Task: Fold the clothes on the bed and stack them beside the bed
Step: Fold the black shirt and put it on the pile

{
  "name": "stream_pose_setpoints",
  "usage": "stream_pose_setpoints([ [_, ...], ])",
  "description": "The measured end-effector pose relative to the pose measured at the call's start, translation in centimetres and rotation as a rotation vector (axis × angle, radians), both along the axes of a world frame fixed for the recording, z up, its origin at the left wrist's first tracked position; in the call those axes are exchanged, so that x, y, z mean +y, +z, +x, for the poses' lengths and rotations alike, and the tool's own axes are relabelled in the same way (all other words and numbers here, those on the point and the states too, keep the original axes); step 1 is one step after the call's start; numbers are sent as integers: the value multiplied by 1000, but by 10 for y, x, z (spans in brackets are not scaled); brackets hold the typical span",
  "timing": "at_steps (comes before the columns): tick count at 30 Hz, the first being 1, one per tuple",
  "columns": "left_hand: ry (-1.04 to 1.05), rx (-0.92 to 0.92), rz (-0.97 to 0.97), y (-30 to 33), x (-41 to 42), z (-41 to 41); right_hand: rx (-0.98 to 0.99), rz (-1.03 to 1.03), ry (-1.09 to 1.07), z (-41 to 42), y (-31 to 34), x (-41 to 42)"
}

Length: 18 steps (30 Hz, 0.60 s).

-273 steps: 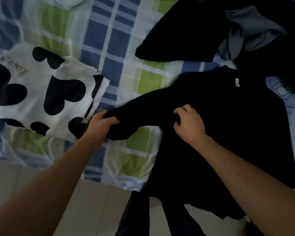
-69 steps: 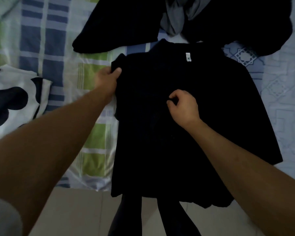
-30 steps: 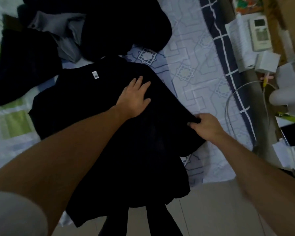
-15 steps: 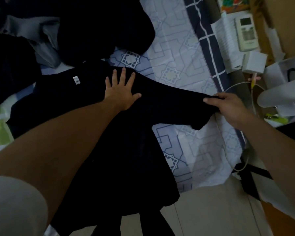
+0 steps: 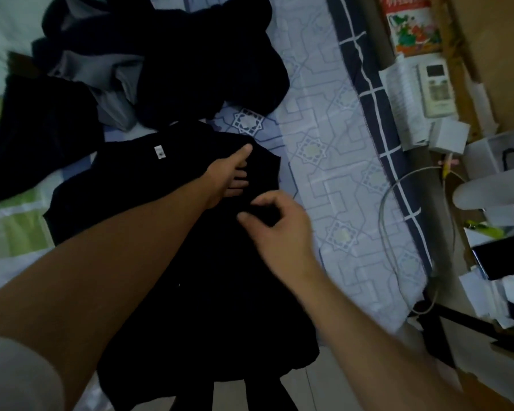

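A black T-shirt [image 5: 190, 292] lies flat on the bed with its collar tag [image 5: 159, 151] up and its hem hanging over the bed's edge. My left hand [image 5: 230, 176] presses straight fingers on the shirt's right shoulder. Just below it my right hand [image 5: 276, 226] hovers over the sleeve, which lies folded in on the body. Its thumb and fingers are loosely curved and apart, gripping nothing. A heap of dark clothes [image 5: 196, 54] with a grey garment [image 5: 113, 81] sits behind the shirt.
The patterned lilac sheet [image 5: 324, 161] is bare to the right of the shirt. Past the bed's edge on the right lie a white remote [image 5: 435, 84], papers, a white box [image 5: 448, 137] and a looped cable [image 5: 389, 203]. Tiled floor [image 5: 339, 390] shows below.
My right hand carried the stretched-out right sleeve leftward over the shirt's body and let it go. My left hand stayed pressing near the shoulder.
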<state>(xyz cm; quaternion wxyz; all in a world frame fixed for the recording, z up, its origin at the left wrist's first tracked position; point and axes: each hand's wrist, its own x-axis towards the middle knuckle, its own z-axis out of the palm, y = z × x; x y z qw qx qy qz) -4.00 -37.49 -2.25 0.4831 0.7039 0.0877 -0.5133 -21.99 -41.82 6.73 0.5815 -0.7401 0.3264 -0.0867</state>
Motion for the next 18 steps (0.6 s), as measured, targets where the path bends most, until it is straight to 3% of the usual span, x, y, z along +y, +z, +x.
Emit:
stream_pose_setpoints([
  [2, -75, -5, -35, 1, 3, 14, 9, -51, 137, 9, -9, 39],
  [4, -196, 2, -33, 2, 5, 28, 111, -27, 448, 14, -24, 69],
  [7, -458, -228, 104, -7, 3, 38, 274, 67, 823, 9, -45, 92],
  [10, -456, -462, 185, -28, 6, 38, 167, -122, 658, -2, -55, 84],
  [14, -248, -466, 117, -39, 22, 28, 144, -375, 311, 2, -65, 31],
  [18, -209, -533, 149, -30, 61, 11, 207, -551, 461, 35, -77, -27],
])
